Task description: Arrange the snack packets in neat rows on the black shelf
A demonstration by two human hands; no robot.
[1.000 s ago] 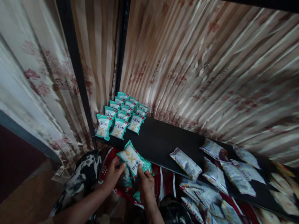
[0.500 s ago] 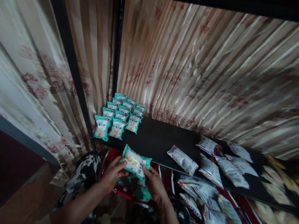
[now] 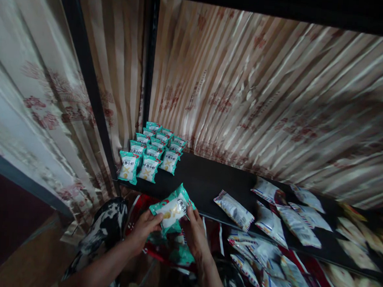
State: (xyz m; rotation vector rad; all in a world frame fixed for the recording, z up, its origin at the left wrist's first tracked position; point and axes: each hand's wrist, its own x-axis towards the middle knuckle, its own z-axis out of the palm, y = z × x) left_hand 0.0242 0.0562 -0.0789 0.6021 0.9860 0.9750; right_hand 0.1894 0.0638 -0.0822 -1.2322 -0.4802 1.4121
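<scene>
Against striped curtains, above a dark shelf (image 3: 205, 184) front: teal snack packet (image 3: 173, 208) pinched between left hand (image 3: 144, 227) and right hand (image 3: 194, 231); slick film, likely to slip into the basket below.

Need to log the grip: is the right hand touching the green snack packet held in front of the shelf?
Touching. The head view shows the right hand with fingers on the green snack packet.

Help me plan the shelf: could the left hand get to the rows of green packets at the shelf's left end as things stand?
Probably yes, but not freely: the left hand is gripping a green packet with the right hand. The black shelf between it and the rows of green packets looks bare.
</scene>
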